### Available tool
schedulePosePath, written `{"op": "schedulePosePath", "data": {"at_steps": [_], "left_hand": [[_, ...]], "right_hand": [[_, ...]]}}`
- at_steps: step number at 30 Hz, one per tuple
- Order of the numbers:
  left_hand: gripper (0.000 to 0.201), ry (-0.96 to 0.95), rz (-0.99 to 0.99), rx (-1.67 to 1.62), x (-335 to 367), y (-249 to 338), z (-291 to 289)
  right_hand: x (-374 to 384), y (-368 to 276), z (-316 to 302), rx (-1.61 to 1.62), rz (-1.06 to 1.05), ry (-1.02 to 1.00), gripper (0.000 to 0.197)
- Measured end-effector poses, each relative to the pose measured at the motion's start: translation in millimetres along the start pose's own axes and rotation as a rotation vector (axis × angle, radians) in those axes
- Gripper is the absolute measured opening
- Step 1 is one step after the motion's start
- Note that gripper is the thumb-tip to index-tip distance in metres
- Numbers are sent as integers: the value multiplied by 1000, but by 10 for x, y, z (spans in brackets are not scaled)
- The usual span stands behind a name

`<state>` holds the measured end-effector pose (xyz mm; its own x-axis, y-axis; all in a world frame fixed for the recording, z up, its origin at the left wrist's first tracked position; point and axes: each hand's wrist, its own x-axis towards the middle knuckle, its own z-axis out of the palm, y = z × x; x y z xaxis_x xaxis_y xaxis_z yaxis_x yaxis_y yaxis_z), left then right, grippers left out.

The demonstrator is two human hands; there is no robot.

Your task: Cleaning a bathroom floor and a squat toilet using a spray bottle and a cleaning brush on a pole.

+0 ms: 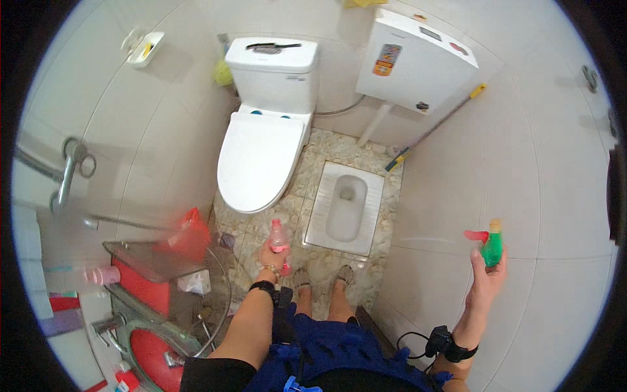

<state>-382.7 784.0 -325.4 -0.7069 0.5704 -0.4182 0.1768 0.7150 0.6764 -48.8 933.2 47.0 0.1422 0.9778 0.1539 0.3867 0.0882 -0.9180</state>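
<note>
My left hand [273,257] is wrapped round a clear plastic bottle [278,240] with a pink tint, held out low in front of me between the white toilet [258,163] and my feet. A bit of pink shows below the hand too. Out to the right, close to the tiled wall, my right hand [486,282] grips a small green bottle [492,251] with a yellow-orange top. A red flat piece [477,235] sticks out to the left from near its neck; whether it is attached, I cannot tell.
A squat toilet [346,209] is set in the floor ahead. Behind it a white cistern box [418,62] hangs on the wall, with a long-handled brush [431,124] leaning nearby. At left stand a washbasin [157,356], a red bag [186,235] and a hose.
</note>
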Motion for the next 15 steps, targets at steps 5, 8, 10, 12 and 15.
{"op": "schedulePosePath", "data": {"at_steps": [5, 8, 10, 12, 15], "left_hand": [[79, -293, -152, -172, 131, 1242, 539], [76, -376, -151, -139, 432, 1774, 793], [74, -389, -82, -70, 592, 2192, 1030], [70, -600, -67, -170, 507, 2623, 1183], [66, -535, 48, -207, 630, 2754, 1417]], "right_hand": [[148, 196, -452, -35, 12, 110, 31], [170, 254, -637, 7, 40, 144, 31], [303, 317, -772, 22, 47, 175, 32], [300, 436, -922, 6, 95, 224, 32], [349, 518, -1017, -5, 99, 235, 33]]}}
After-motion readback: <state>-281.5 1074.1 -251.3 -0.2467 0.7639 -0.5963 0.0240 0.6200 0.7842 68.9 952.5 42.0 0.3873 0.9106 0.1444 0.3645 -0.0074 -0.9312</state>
